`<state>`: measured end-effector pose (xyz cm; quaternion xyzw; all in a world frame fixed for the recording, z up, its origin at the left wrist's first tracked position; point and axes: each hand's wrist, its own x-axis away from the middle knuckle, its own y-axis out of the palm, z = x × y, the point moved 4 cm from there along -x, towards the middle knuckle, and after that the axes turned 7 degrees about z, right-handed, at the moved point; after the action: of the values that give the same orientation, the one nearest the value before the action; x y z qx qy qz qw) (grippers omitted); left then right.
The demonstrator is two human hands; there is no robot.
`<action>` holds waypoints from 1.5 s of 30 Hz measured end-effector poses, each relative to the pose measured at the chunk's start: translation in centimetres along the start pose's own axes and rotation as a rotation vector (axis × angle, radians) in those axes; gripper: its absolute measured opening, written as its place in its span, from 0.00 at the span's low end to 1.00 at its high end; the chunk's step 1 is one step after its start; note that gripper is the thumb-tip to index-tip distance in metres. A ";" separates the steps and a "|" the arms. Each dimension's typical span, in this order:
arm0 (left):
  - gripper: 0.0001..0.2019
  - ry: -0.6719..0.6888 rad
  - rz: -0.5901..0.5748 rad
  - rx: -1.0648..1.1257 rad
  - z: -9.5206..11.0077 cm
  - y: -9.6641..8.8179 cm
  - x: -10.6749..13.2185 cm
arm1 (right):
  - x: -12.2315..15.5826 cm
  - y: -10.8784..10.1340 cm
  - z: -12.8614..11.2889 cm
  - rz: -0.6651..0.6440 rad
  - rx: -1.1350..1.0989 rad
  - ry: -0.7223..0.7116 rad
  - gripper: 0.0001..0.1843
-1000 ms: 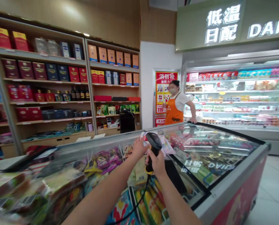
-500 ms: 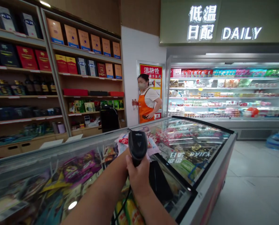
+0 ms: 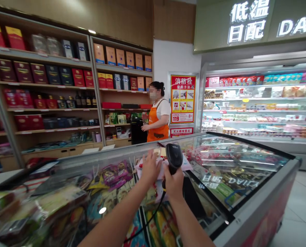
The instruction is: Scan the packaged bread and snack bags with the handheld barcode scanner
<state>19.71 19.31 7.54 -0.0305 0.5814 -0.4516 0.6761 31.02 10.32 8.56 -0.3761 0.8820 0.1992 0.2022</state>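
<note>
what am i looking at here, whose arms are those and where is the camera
These pictures come from one camera worn on a person's head, looking forward and down, so the two arms at the bottom are that person's own. No machine is involved, just bare hands.

The right hand grips a black handheld barcode scanner, with a black cable trailing down from it. The left hand, fingers spread, is at a pink and white packet that appears to lie on the glass lid of a chest freezer. Packaged goods show through the glass.

Beyond, a co-worker in an orange apron stands before wall shelves of boxed goods, and a chilled display case stands to the right.
</note>
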 end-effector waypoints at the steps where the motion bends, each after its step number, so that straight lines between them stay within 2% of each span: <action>1: 0.22 0.000 -0.010 -0.054 -1.1 -1.2 0.5 | 0.0 0.1 0.1 -0.008 0.002 0.009 0.19; 4: 0.32 -0.073 -0.131 -0.180 -4.6 -3.6 1.7 | 0.1 0.3 0.6 -0.021 0.009 0.029 0.19; 6: 0.38 -0.101 -0.231 -0.205 -6.1 -3.9 1.4 | 0.1 0.4 0.9 -0.029 0.003 0.037 0.19; 10: 0.44 -0.080 -0.448 -0.098 -6.5 -1.9 -0.8 | 0.0 0.6 1.5 -0.069 -0.051 0.062 0.21; 12: 0.42 -0.063 -0.552 0.011 -6.1 -0.5 -1.5 | -0.1 0.6 1.9 -0.083 -0.077 0.057 0.21; 14: 0.38 -0.032 -0.580 0.069 -6.0 0.2 -1.6 | -0.2 0.7 2.2 -0.088 -0.089 0.058 0.21; 17: 0.23 -0.047 -0.476 0.023 -6.9 -0.2 -1.3 | -0.2 0.8 2.6 -0.084 -0.097 0.066 0.21; 19: 0.14 -0.155 -0.357 -0.022 -8.1 -1.3 -0.9 | -0.2 0.9 2.6 -0.079 -0.101 0.058 0.20; 22: 0.14 -0.313 -0.220 -0.074 -9.4 -2.9 -0.2 | -0.1 0.9 2.7 -0.082 -0.103 0.052 0.19; 25: 0.12 -0.304 -0.249 -0.059 -9.2 -3.1 0.0 | 0.0 1.1 2.8 -0.098 -0.101 0.068 0.19; 29: 0.17 -0.121 -0.459 -0.020 -7.9 -1.7 -0.5 | 0.1 1.2 3.0 -0.092 -0.111 0.096 0.18; 31: 0.16 -0.132 -0.504 -0.080 -8.3 -1.4 -0.8 | 0.1 1.2 2.9 -0.097 -0.110 0.100 0.18; 33: 0.13 -0.242 -0.431 -0.141 -9.5 -1.6 -1.0 | 0.1 1.3 2.9 -0.113 -0.106 0.111 0.17; 35: 0.11 -0.408 -0.251 -0.108 -11.1 -2.4 -0.9 | 0.2 1.4 2.9 -0.129 -0.122 0.138 0.17; 36: 0.11 -0.506 -0.132 -0.034 -12.0 -2.9 -0.6 | 0.1 1.5 3.0 -0.140 -0.142 0.159 0.17; 38: 0.11 -0.695 0.108 0.248 -13.3 -3.7 0.3 | 0.1 1.7 3.1 -0.181 -0.199 0.212 0.17; 40: 0.12 -0.817 0.227 0.642 -13.6 -3.7 1.3 | 0.2 2.0 3.1 -0.253 -0.250 0.283 0.17; 42: 0.14 -0.856 0.195 0.972 -12.9 -3.2 2.1 | 0.4 2.4 2.9 -0.365 -0.270 0.346 0.17; 45: 0.19 -0.825 0.102 1.159 -11.5 -2.7 2.9 | 1.0 2.7 2.2 -0.558 -0.261 0.400 0.19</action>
<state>8.58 21.34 3.16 0.1926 -0.0546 -0.6073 0.7688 28.84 12.54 6.68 -0.6565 0.7347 0.1697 0.0224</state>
